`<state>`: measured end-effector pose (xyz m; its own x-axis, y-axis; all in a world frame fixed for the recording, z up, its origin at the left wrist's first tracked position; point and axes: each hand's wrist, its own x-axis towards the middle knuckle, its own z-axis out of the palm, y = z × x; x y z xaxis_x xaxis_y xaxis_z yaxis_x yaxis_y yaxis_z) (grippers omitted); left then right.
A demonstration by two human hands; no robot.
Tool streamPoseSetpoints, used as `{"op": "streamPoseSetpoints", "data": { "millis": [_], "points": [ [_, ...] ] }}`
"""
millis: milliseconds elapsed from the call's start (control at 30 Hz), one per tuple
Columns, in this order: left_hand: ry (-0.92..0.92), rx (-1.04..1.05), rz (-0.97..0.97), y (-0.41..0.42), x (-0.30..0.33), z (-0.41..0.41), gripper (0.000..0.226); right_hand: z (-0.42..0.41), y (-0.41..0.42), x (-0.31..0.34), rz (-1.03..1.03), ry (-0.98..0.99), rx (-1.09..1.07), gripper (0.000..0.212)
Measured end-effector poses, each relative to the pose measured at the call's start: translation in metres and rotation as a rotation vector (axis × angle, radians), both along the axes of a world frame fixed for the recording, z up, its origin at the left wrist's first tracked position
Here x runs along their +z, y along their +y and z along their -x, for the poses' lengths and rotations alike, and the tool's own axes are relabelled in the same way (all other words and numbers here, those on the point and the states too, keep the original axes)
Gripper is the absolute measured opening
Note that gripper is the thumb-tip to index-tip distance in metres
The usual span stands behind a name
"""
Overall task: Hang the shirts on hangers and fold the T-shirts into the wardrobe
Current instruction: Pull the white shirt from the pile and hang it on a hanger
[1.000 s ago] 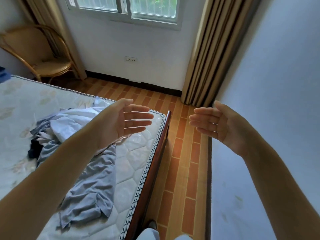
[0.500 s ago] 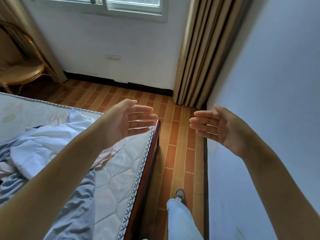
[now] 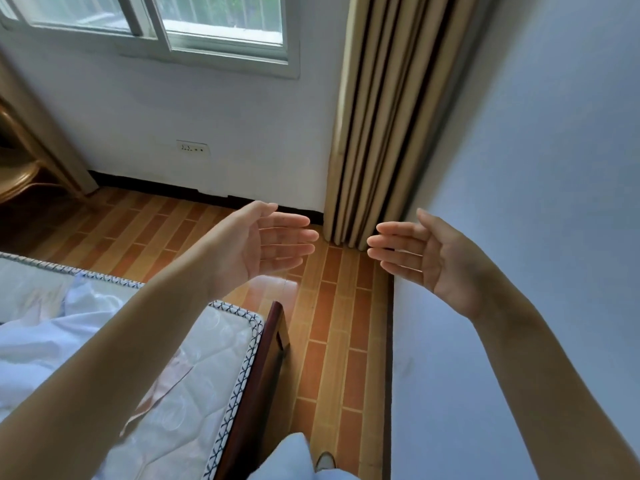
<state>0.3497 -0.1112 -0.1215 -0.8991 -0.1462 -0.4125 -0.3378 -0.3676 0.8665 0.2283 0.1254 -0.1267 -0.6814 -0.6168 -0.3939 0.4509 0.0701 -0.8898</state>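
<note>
Clothes: a crumpled white cotton garment (image 3: 52, 336) lies heaped on the quilted white mattress (image 3: 194, 375), toward its left side, with a bit of pale pinkish cloth (image 3: 162, 386) poking out beside it; whether these are shirts or T-shirts I cannot tell.
Left hand: the bare left hand (image 3: 256, 247) is raised in the air past the mattress's far corner, palm turned inward, fingers straight and loosely together, holding nothing.
Right hand: the bare right hand (image 3: 433, 258) hangs level with the left one, to the right of the mattress, palm facing it, fingers stretched out and empty; the two sets of fingertips are near each other but apart.
Bed frame: a dark red-brown wooden frame (image 3: 266, 368) runs along the mattress's right edge, touching its patterned piping.
Floor: orange and tan brick-pattern flooring (image 3: 332, 323) lies beyond and to the right of the mattress.
Leg: a light blue trouser leg (image 3: 287, 459) and a shoe (image 3: 325, 460) stand just right of the bed frame.
Curtain: a beige pleated curtain (image 3: 391, 116) hangs in the corner past the mattress.
Window: a white-framed sliding window (image 3: 166, 29) sits above a wall socket (image 3: 193, 147).
Chair: a rattan chair (image 3: 17, 174) is partly visible at the far left, beyond the mattress.
</note>
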Motion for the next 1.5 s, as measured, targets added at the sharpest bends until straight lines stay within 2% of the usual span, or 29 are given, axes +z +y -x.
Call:
{"op": "streamPoseSetpoints", "data": {
  "millis": [333, 567, 733, 1100, 1500],
  "points": [
    [-0.001, -0.056, -0.025, -0.055, -0.007, 0.145, 0.046, 0.135, -0.058, -0.008, 0.006, 0.007, -0.033, 0.050],
    [0.048, 0.059, 0.001, -0.153, 0.008, 0.226, 0.044, 0.237, -0.163, 0.015, 0.011, 0.085, 0.031, 0.050],
    [0.044, 0.140, 0.010, -0.213, 0.015, 0.251, 0.044, 0.285, -0.225, 0.013, -0.001, 0.070, 0.107, 0.050],
    [-0.010, 0.594, 0.056, -0.327, -0.007, 0.242, 0.046, 0.363, -0.427, -0.005, 0.021, 0.028, 0.566, 0.048],
    [0.022, 1.009, -0.013, -0.425, -0.023, 0.293, 0.047, 0.461, -0.621, -0.006, -0.009, 0.031, 0.981, 0.046]
  ]
}}
